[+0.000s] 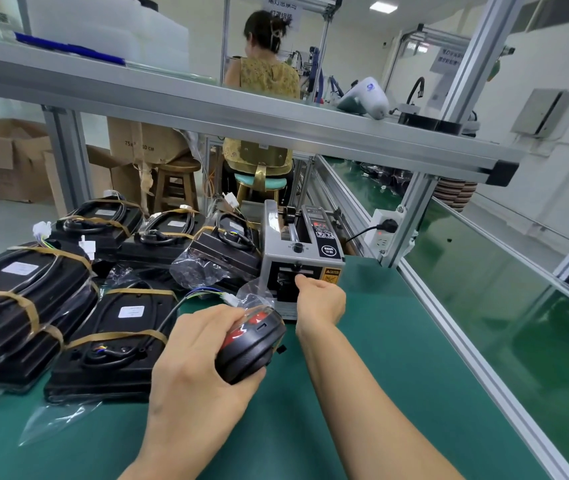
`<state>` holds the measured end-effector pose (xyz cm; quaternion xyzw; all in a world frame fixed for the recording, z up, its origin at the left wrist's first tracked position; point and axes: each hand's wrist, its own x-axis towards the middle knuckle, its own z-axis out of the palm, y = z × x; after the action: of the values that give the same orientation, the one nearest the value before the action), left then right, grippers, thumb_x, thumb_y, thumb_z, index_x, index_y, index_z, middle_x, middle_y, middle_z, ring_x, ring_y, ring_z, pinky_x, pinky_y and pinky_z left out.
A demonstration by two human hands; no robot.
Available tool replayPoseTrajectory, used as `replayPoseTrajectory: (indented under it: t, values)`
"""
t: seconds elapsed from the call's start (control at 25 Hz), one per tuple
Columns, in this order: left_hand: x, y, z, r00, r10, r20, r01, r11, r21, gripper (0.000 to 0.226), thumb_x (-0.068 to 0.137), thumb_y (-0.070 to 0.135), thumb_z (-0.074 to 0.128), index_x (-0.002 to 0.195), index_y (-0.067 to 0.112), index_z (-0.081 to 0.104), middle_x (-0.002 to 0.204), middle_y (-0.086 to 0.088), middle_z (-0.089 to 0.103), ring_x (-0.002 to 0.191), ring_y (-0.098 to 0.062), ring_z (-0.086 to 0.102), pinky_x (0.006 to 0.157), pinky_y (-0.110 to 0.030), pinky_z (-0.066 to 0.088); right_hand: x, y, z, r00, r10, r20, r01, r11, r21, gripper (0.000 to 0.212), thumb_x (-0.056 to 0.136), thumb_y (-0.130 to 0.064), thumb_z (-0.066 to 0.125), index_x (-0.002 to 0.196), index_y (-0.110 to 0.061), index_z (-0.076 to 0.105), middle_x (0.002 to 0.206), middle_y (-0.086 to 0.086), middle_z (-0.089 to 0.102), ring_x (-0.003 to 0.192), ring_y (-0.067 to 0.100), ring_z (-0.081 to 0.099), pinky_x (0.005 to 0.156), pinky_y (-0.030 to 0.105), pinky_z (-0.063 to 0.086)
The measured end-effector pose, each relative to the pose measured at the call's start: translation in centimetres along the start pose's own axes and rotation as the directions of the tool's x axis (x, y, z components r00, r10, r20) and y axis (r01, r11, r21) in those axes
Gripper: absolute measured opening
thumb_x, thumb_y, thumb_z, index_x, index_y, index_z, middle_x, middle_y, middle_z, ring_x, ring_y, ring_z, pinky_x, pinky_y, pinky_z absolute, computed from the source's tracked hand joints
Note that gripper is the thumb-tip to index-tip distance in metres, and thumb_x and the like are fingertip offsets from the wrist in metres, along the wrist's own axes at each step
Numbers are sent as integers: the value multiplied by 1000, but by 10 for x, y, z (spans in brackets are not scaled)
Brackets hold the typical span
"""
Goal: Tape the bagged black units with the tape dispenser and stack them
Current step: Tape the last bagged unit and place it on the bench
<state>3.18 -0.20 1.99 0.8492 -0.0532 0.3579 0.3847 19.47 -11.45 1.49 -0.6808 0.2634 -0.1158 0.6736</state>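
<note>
A grey tape dispenser point(302, 258) stands upright on the green bench. Left of it lie several bagged black units point(110, 344), flat, bound with tan tape, some stacked. 1 rounded black-and-red bagged unit point(250, 342) sits tilted before the dispenser.

My left hand point(193, 368) is curled in a firm grip, thumb forward. My right hand point(321, 299) is extended forward, arm straight, fingers pinched together.

Both forearms come into view bare from the lower edge up to the wrists, with no sleeves, gloves, watch, rings or bands showing on the left hand point(193, 368) or the right hand point(321, 299), nails short and unpainted.
</note>
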Motion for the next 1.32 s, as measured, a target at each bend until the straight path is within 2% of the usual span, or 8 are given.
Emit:
replayPoseTrajectory:
  t: [0.16,0.32,0.44,0.56,0.64,0.72,0.96,1.32]
  values:
    - [-1,1,-3,1000,-4,-1,4,1000,-6,66,42,1,92,104,9,69,102,10,59,97,-6,51,93,-2,30,-1,-5,10,995,94,-24,-92,991,95,27,81,-14,73,59,-21,59,64,-4,57,73,24,58,70,34,51]
    - [-3,1,-3,1000,-6,-18,6,1000,-19,66,41,1,92,103,9,69,102,14,57,96,-7,51,93,-3,31,-15,-14,-12,964,194,179,-230,951,206,27,86,-12,67,66,-15,49,63,-1,45,56,14,39,46,23,34]
    - [-4,3,-1,999,-17,-47,16,999,-29,65,42,1,91,103,11,70,103,17,56,97,-8,52,92,-4,32,-44,-24,-58,858,45,512,-165,967,192,6,85,-23,68,82,-19,65,78,-8,64,79,7,57,69,22,37]
    - [-5,8,5,997,-39,-61,38,999,-18,62,46,2,90,103,13,69,101,10,61,97,-11,52,88,-9,37,-79,-31,-94,691,-99,716,8,991,130,30,67,-39,70,91,-22,75,114,-22,68,107,-10,58,92,22,35]
    - [-6,10,8,996,-50,-75,50,999,-1,61,48,3,90,104,13,69,102,8,61,96,-12,52,86,-13,38,-93,-28,-102,665,-127,736,55,991,121,11,71,-31,70,70,-21,73,118,-23,65,106,-12,58,88,21,35]
    - [-7,11,8,995,-38,-91,39,999,14,61,49,4,90,105,13,68,102,10,58,95,-13,51,86,-13,38,-97,-24,-105,656,-141,742,101,990,98,24,83,-18,66,59,-21,69,122,-19,62,111,-10,55,85,19,36]
    - [-11,13,14,994,-8,-110,16,998,67,56,52,5,89,103,8,68,102,1,64,92,-19,54,82,-26,43,-103,-23,-106,649,-160,744,96,987,128,30,85,-12,64,58,-21,70,124,-15,60,123,-3,50,94,24,36]
    - [-11,14,17,991,5,-136,4,998,68,52,55,7,89,103,9,67,99,0,64,91,-19,53,81,-25,43,-104,-20,-106,665,-204,719,164,978,125,24,84,-5,67,63,-17,72,128,-4,59,106,-13,57,87,17,40]
